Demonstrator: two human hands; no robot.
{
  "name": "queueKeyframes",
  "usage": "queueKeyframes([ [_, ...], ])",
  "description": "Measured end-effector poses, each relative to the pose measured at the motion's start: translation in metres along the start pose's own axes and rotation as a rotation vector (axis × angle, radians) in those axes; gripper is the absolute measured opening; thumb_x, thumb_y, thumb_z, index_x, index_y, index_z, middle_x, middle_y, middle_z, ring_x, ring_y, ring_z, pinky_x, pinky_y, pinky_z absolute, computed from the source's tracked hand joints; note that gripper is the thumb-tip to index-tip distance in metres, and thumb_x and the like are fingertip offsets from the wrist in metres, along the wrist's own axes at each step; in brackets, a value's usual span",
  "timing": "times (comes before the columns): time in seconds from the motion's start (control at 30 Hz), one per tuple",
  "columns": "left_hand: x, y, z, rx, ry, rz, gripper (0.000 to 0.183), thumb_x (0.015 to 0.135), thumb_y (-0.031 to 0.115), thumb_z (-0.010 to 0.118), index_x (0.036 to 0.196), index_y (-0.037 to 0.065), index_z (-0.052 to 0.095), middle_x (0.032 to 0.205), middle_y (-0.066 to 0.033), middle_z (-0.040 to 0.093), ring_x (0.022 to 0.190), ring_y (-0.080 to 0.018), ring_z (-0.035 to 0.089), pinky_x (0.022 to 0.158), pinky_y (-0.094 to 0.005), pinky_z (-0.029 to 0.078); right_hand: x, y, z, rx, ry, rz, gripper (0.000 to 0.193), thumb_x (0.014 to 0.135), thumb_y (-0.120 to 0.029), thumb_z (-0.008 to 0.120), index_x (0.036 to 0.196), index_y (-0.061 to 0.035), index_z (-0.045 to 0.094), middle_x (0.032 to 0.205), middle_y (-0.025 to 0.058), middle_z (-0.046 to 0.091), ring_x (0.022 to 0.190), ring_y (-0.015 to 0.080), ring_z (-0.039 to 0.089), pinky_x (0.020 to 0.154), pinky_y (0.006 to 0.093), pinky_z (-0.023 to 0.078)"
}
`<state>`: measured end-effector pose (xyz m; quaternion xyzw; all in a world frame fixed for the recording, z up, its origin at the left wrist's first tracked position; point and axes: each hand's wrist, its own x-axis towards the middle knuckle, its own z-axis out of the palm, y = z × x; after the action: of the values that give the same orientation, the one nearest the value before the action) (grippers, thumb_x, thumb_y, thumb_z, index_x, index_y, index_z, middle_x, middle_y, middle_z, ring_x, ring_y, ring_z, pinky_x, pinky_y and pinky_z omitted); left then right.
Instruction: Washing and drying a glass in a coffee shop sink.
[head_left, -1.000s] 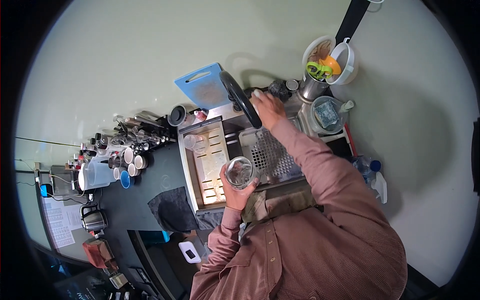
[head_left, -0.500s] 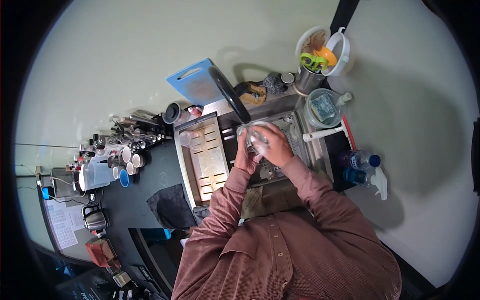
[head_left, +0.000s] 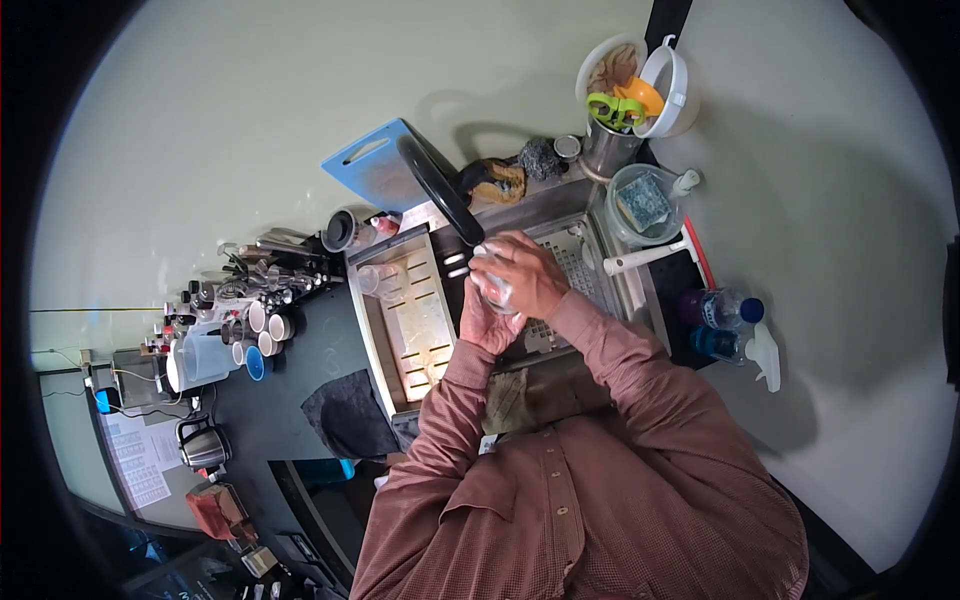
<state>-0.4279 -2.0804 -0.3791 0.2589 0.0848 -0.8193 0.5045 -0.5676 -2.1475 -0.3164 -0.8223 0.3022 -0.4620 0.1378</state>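
Over the steel sink (head_left: 625, 290), just below the black faucet (head_left: 437, 188), both hands are closed round a clear glass (head_left: 490, 290) with whitish foam on it. My left hand (head_left: 485, 326) cradles it from below and the left side. My right hand (head_left: 532, 274) wraps over its upper right side, fingers bent across it. Much of the glass is hidden by the fingers, so its full shape does not show. Clear cups (head_left: 380, 281) rest on the slotted drying tray (head_left: 415, 325) left of the hands.
A blue cutting board (head_left: 375, 168) leans on the wall behind. To the right stand a tub with a sponge (head_left: 643, 203), a white-handled squeegee (head_left: 645, 258) and bottles (head_left: 722, 308). Cups (head_left: 257, 363), a cutlery pile (head_left: 275, 262) and a dark cloth (head_left: 347, 412) lie left.
My hands have shifted slightly left with the glass. The right hand has turned and now covers more of its upper side; the view has also shifted a little.
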Motion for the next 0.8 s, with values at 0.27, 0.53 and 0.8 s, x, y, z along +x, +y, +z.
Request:
queueKeyframes([
  [0.27, 0.015, 0.001, 0.005, -0.059, -0.132, 0.067, 0.066, 0.101, 0.061, 0.044, 0.141, 0.01, 0.053, 0.139, -0.0112, 0.061, 0.125, -0.0285, 0.061, 0.106, -0.0453, 0.052, 0.002, 0.002, 0.027, 0.313, 0.213, 0.497, 0.045, 0.079, -0.02, 0.08, 0.118, -0.0071, 0.062, 0.109, 0.0148, 0.067, 0.101, 0.0329, 0.067, 0.089, 0.0394, 0.053],
  [0.53, 0.012, -0.013, 0.038, 0.139, -0.013, 0.255, 0.064, 0.104, 0.058, 0.041, 0.145, 0.01, 0.047, 0.14, -0.0096, 0.058, 0.127, -0.0265, 0.059, 0.11, -0.0412, 0.046, -0.004, -0.021, 0.019, 0.174, 0.206, 0.579, 0.068, 0.077, -0.008, 0.079, 0.137, -0.0128, 0.049, 0.15, 0.0224, 0.035, 0.139, 0.0469, 0.035, 0.112, 0.0542, 0.037],
  [0.8, 0.026, -0.013, 0.015, 0.546, 0.128, 0.552, 0.055, 0.107, 0.046, 0.043, 0.146, 0.008, 0.046, 0.136, -0.0088, 0.059, 0.122, -0.0222, 0.06, 0.107, -0.0377, 0.046, -0.013, -0.008, -0.01, -0.325, -0.071, 0.07, 0.037, 0.09, -0.026, 0.067, 0.121, -0.0063, 0.068, 0.122, 0.0093, 0.067, 0.124, 0.0293, 0.057, 0.112, 0.0526, 0.039],
])
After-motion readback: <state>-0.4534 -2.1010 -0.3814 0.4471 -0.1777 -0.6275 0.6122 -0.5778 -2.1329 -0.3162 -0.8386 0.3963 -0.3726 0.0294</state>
